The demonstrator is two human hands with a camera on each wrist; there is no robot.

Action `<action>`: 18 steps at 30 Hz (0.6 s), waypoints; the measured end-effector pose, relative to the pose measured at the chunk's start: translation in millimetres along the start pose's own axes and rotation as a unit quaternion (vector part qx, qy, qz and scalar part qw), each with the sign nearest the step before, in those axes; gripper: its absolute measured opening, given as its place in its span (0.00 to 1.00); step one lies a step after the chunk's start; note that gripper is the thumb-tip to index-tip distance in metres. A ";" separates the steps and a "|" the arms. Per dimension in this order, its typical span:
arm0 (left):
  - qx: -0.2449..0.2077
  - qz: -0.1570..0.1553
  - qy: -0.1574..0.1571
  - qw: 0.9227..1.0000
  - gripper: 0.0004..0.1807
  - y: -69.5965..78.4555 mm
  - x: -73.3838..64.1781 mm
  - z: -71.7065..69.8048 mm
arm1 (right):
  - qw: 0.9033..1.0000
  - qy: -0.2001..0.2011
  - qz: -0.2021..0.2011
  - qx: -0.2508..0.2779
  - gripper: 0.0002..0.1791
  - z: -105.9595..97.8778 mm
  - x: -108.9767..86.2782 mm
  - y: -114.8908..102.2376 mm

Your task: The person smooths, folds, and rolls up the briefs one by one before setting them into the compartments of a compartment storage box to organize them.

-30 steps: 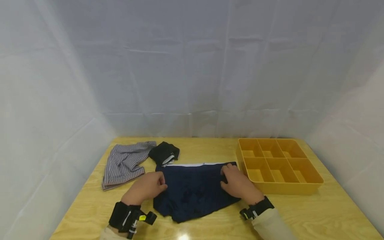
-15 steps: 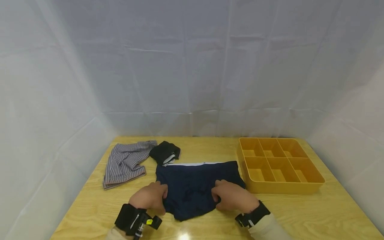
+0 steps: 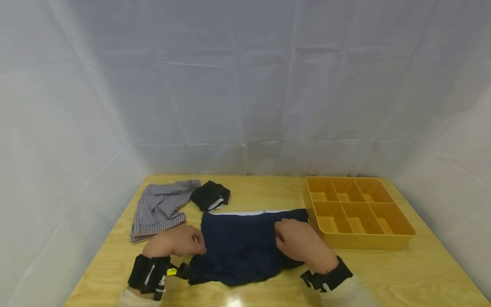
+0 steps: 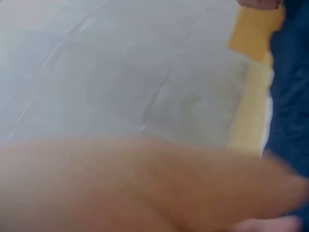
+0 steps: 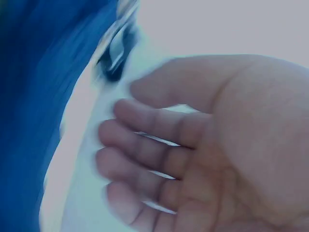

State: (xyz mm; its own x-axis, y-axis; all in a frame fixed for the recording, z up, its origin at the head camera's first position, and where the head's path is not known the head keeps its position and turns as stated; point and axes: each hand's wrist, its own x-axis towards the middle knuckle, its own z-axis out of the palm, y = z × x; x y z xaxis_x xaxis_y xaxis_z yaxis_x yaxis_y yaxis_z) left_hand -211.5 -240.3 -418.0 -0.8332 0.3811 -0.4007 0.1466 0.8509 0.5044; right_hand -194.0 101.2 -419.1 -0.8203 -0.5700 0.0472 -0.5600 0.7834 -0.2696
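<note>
Navy shorts (image 3: pixel 241 247) with a white strip along the waistband lie spread on the table in the head view. At their left edge is my left hand (image 3: pixel 178 241), its thumb and fingertips bent toward each other beside the cloth. The left wrist view shows this hand blurred, with the navy cloth (image 4: pixel 292 96) by the fingertips. Over the right part of the shorts is my right hand (image 3: pixel 297 241). In the right wrist view, its loosely curled fingers (image 5: pixel 130 164) hold nothing, and the navy cloth (image 5: pixel 38 121) shows beyond them.
Grey striped cloth (image 3: pixel 159 209) lies crumpled at the back left, beside a folded black cloth (image 3: pixel 210 195) that sits near the waistband. A yellow divided box (image 3: pixel 364 241) with several compartments stands right of the shorts. White sheeting (image 3: pixel 245 85) surrounds the wooden table (image 3: pixel 383 273).
Both hands moved down to the shorts' lower edge, then back up and apart, the left hand outward. The lower left corner of the shorts now spreads farther left, and the hem lies straighter.
</note>
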 end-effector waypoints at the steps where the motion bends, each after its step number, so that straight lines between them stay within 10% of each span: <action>1: 0.001 -0.004 0.029 1.000 0.09 -1.2 4.4 -3.9 | 0.999 0.028 -0.009 -0.019 0.14 0.8 3.3 -13.5; 4: 0.019 -0.037 0.142 0.989 0.18 -0.3 21.4 -8.6 | 0.996 0.046 -0.066 -0.036 0.10 13.8 16.2 -61.1; 8: 0.046 -0.081 0.214 0.972 0.20 -3.3 53.7 -8.5 | 0.987 -0.009 -0.153 -0.058 0.04 49.5 36.4 -112.2; 18: -0.019 -0.073 0.178 0.981 0.19 -30.8 81.2 -2.5 | 0.966 -0.083 -0.215 -0.114 0.15 101.7 58.2 -144.6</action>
State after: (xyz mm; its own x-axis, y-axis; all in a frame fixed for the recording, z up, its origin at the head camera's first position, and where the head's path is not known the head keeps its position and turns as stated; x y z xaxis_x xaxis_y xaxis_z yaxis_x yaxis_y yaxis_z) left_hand -285.0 -236.5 -464.2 -0.9782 0.0992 -0.1825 -0.0037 0.8702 0.4928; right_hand -148.9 -70.5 -475.2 -0.4859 -0.8724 -0.0530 -0.8719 0.4881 -0.0393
